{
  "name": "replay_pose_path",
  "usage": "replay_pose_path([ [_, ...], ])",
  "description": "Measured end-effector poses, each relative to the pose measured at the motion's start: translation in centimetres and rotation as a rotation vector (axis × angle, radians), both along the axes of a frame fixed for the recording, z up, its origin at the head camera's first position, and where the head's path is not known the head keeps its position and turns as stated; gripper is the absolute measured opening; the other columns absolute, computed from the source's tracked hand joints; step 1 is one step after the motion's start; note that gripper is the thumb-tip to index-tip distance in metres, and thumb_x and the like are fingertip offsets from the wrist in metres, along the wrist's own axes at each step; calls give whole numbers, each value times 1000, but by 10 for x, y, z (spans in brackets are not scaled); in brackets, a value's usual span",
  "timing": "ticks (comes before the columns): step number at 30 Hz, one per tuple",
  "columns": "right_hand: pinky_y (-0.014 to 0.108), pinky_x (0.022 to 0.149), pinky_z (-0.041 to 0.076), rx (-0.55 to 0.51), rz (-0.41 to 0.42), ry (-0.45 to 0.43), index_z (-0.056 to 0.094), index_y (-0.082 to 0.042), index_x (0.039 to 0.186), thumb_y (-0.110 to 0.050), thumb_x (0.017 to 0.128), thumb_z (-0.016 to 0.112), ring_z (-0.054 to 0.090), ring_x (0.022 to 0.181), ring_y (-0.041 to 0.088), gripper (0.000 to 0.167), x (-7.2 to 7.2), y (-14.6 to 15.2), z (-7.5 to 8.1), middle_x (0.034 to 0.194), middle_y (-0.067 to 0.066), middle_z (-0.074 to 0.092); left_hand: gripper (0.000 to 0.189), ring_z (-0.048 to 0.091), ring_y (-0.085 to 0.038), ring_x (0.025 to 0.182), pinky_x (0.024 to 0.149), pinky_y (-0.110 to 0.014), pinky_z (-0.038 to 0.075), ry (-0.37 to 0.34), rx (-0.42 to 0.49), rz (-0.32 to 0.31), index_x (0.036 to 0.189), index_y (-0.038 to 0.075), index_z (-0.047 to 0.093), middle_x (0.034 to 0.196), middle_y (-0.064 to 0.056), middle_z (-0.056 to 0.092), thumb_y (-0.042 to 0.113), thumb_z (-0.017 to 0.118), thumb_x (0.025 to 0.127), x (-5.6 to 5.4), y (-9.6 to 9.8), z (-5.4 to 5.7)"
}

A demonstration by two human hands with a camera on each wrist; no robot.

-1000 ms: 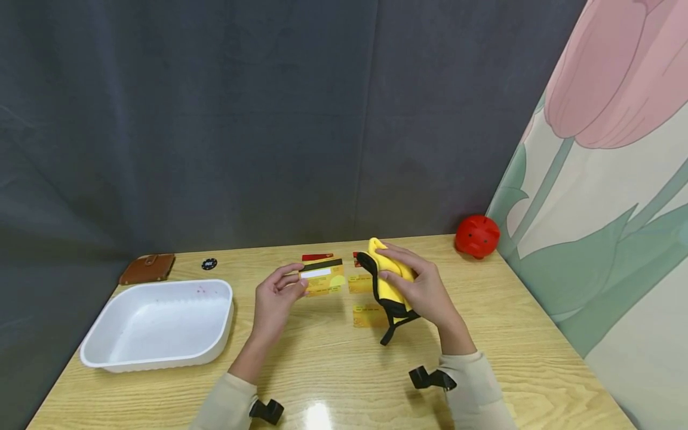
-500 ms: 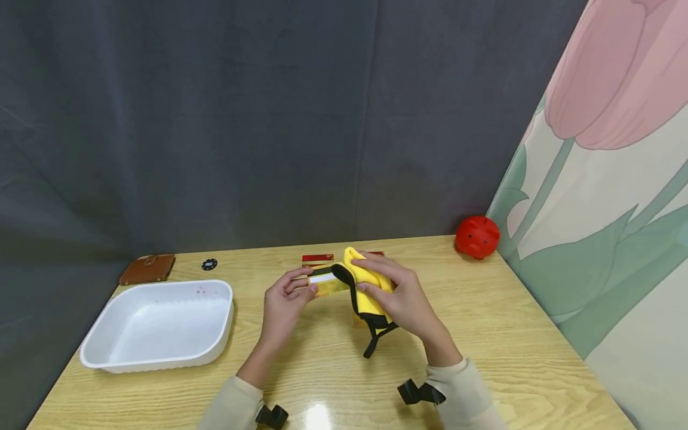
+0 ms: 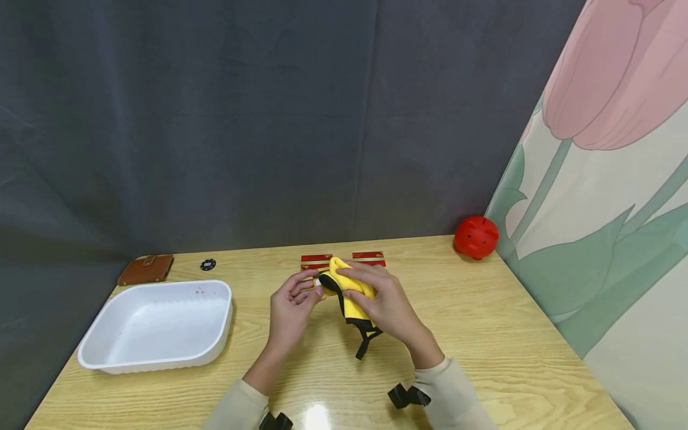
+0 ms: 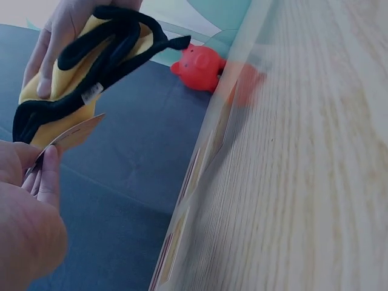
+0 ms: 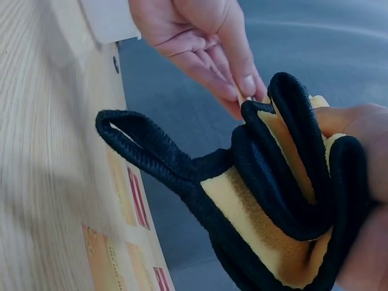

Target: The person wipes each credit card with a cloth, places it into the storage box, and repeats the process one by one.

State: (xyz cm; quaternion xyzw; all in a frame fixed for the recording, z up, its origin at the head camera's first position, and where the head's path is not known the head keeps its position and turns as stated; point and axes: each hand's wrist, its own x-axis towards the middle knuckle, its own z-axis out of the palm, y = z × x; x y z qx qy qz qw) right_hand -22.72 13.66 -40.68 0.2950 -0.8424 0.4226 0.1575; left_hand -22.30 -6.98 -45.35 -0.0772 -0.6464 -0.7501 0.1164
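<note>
As two pale sleeves [image 3: 236, 406] slant forward and inward, we find both hands close together above the table [image 3: 510, 334], to the right of the white tray [image 3: 156, 322]. The left hand [image 3: 288, 313] reaches up with its thumb on the near side, pinching a yellow card [image 4: 79, 134] between thumb and fingers. The right hand [image 3: 389, 301] leans in from the other side, its back showing, thumb and fingers curled around a folded yellow cloth [image 3: 355, 304] edged in black. From the head view, we see the cloth hide most of the card, both right of the tray.
</note>
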Motion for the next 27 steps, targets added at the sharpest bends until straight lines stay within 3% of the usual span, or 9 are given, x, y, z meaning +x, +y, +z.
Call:
replay_pose_path([
  [8,39,89,60,11,-56,19,74,-26,129,-13,89,81,64,120,26,42,-3,2,-3,141,7,67,34,77,-13,89,82,-34,65,22,9,3,126,2,68,113,-24,73,-3,73,93,3,2,2],
  [17,44,94,59,-14,-104,-24,74,-27,129,-12,90,80,63,124,27,42,-8,12,-1,143,5,66,32,76,-11,85,79,-29,65,26,14,17,123,3,70,108,-26,74,-3,73,92,5,1,8],
  [22,51,106,55,-54,-124,-46,74,-25,128,-12,90,81,61,133,31,41,-13,23,-2,143,4,66,32,75,-11,84,79,-26,64,7,28,10,123,1,69,107,-26,73,-5,73,92,5,1,8],
  [27,43,100,58,-94,-145,-57,74,-23,128,-10,90,80,61,134,29,40,-21,36,-5,144,3,65,31,75,-11,85,79,-27,64,-16,-12,3,122,3,69,107,-24,73,-3,73,93,4,-1,6],
])
